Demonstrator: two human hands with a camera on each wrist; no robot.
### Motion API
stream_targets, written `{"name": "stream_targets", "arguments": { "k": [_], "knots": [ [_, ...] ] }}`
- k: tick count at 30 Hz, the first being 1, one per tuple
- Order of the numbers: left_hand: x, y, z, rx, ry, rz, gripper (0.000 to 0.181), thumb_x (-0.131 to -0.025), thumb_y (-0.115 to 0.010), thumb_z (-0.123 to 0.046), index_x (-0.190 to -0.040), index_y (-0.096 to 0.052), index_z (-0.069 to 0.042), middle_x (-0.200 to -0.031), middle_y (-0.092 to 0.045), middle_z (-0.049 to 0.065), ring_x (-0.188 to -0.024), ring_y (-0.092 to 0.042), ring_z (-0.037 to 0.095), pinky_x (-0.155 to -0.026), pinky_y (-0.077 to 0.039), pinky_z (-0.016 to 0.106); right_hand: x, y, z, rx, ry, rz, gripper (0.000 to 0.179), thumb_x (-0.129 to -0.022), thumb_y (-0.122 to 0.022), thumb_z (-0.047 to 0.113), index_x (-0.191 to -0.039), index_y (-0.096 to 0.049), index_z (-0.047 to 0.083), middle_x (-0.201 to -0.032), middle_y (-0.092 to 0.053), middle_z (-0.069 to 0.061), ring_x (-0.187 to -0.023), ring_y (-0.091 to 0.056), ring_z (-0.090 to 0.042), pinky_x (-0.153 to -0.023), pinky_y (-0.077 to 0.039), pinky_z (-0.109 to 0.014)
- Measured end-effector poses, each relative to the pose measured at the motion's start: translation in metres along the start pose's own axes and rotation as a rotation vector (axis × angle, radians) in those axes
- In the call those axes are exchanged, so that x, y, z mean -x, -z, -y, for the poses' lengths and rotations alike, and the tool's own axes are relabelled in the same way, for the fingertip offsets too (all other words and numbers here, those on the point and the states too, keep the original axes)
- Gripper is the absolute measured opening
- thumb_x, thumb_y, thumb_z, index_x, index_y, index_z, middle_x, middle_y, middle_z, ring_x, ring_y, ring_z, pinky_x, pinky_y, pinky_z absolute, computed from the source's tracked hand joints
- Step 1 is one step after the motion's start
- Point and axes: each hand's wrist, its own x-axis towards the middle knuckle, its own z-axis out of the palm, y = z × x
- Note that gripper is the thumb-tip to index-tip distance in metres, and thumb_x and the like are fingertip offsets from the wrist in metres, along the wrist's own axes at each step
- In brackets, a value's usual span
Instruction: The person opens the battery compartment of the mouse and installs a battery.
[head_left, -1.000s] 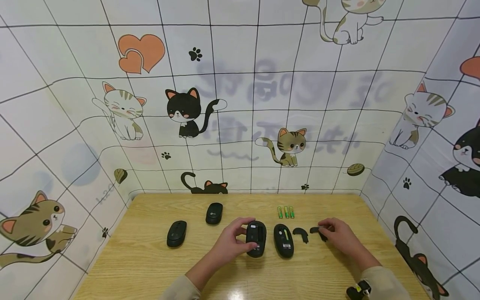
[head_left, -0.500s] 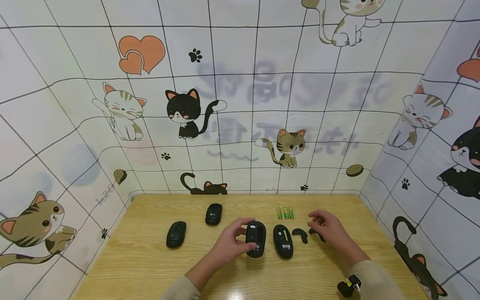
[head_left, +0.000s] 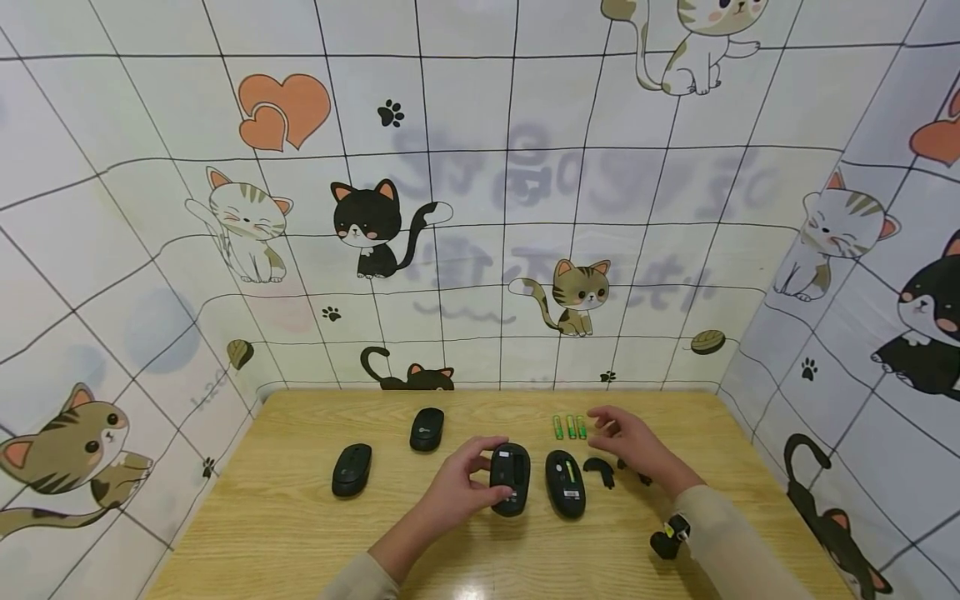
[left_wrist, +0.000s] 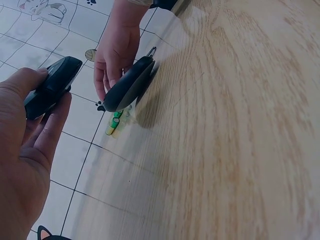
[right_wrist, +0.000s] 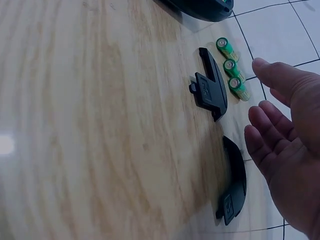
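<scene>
My left hand (head_left: 465, 482) grips a black computer mouse (head_left: 511, 479) by its sides, underside up with its battery slot showing. In the left wrist view that mouse (left_wrist: 52, 85) sits between thumb and fingers. My right hand (head_left: 628, 440), fingers loosely bent and holding nothing, hovers just right of three green batteries (head_left: 571, 427). A second mouse (head_left: 566, 484) lies underside up on the table, one battery in its slot. Two black battery covers lie beside it: one cover (head_left: 599, 472) in plain sight, the other cover (right_wrist: 234, 182) partly hidden under my right hand in the head view.
Two more black mice, one mouse (head_left: 352, 469) at the left and another mouse (head_left: 427, 429) farther back, lie top side up on the wooden table (head_left: 300, 550). A wall sheet (head_left: 465, 192) with cat drawings rises behind the table's back edge.
My right hand has let go of the right-hand battery cover and moved left and away from me to beside the batteries. The left hand still holds its mouse in the same place.
</scene>
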Motion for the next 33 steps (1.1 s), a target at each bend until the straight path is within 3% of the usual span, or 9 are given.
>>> {"name": "stream_targets", "arguments": {
  "k": [17, 22, 26, 33],
  "knots": [
    [0.0, 0.001, 0.001, 0.0, -0.007, -0.001, 0.072, -0.094, -0.087, 0.0, -0.158, -0.058, -0.013, -0.149, -0.056, 0.01, -0.115, -0.074, 0.021, -0.084, -0.067, 0.036, -0.023, -0.006, -0.005, -0.039, -0.049, 0.068, 0.056, -0.102, -0.082, 0.015, -0.151, -0.061, -0.001, -0.132, -0.062, -0.02, -0.107, -0.064, -0.03, -0.079, -0.057, -0.041],
    [0.0, 0.0, 0.001, -0.004, -0.002, -0.002, 0.072, -0.094, -0.088, 0.0, -0.157, -0.059, -0.016, -0.15, -0.056, 0.009, -0.114, -0.074, 0.021, -0.084, -0.067, 0.036, -0.028, -0.008, -0.005, -0.003, -0.031, 0.1, 0.06, -0.1, -0.084, 0.016, -0.151, -0.06, -0.005, -0.132, -0.062, -0.023, -0.108, -0.064, -0.032, -0.08, -0.057, -0.042],
    [0.001, 0.0, 0.0, -0.006, 0.005, -0.007, 0.071, -0.094, -0.087, 0.0, -0.155, -0.061, -0.025, -0.154, -0.055, 0.008, -0.115, -0.074, 0.02, -0.084, -0.067, 0.036, -0.031, -0.007, -0.006, 0.027, -0.026, 0.11, 0.061, -0.099, -0.085, 0.016, -0.151, -0.061, -0.005, -0.132, -0.063, -0.023, -0.109, -0.062, -0.032, -0.081, -0.057, -0.043],
    [0.001, 0.001, 0.0, -0.007, 0.002, -0.005, 0.072, -0.094, -0.087, 0.0, -0.156, -0.06, -0.026, -0.156, -0.054, 0.007, -0.115, -0.074, 0.02, -0.084, -0.067, 0.036, -0.035, -0.008, -0.006, 0.069, -0.022, 0.104, 0.055, -0.098, -0.087, 0.016, -0.146, -0.067, -0.003, -0.126, -0.064, -0.02, -0.107, -0.061, -0.031, -0.083, -0.055, -0.044]
  ]
}}
